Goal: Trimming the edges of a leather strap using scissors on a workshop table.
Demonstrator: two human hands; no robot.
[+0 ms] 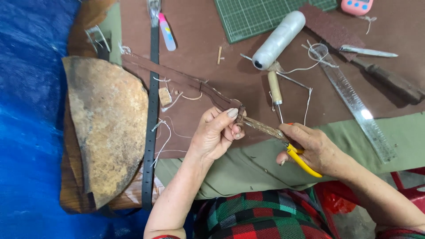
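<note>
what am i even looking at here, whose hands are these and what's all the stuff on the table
This is one picture from a camera worn on a person's head, looking down at their own two bare hands; there is no machine. The left hand pinches the end of a narrow brown leather strap. The right hand grips yellow-handled pliers, whose rusty jaws meet the strap at the left fingertips. On the brown work surface lie a white spool of thread, a wooden-handled awl, a clear plastic ruler, a green cutting mat, a wooden-handled knife, and a long black belt with punched holes. At left sits a large worn rounded slab.
</note>
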